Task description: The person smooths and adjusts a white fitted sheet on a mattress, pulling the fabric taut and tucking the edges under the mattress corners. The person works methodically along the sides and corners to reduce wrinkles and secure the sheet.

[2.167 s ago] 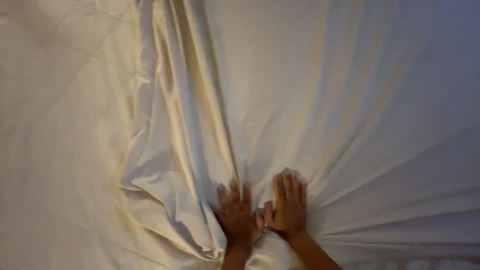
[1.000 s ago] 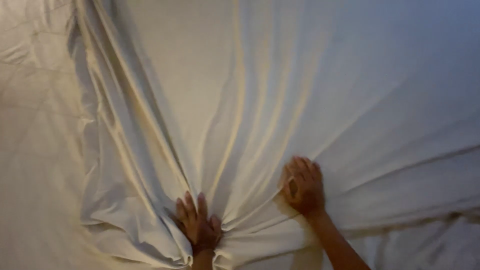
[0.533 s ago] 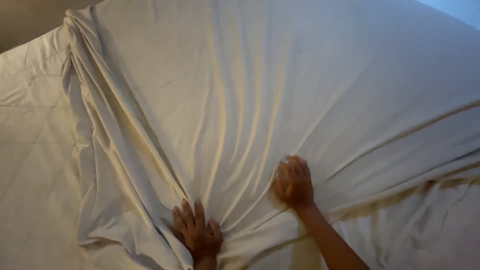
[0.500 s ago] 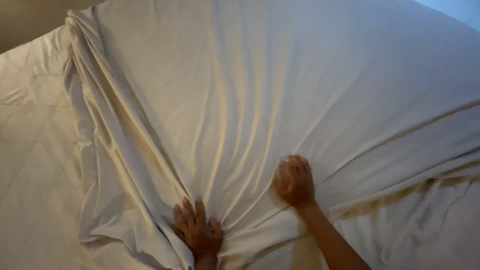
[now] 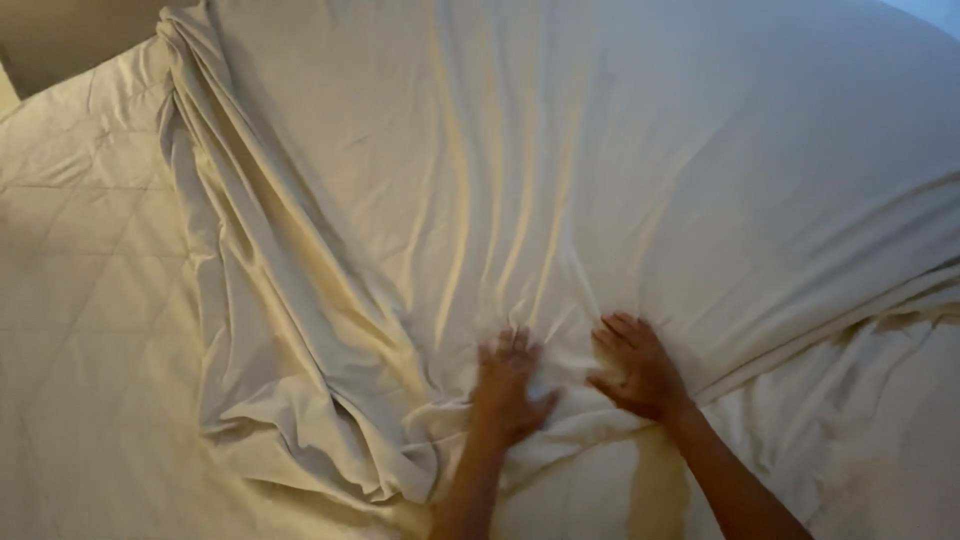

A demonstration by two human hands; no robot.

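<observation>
Mostly sheet: white sheet [image 5: 600, 180] over quilted mattress [image 5: 90, 300]; left hand [image 5: 510, 385] blurred, fingers apart, flat; right hand [image 5: 640, 368] fingers spread, pressing; forearms cut off below.

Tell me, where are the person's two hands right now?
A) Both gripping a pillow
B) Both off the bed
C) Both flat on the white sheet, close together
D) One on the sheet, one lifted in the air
C: the left hand and the right hand both lie palm-down on the wrinkled sheet, side by side, with folds fanning out from them.
</observation>
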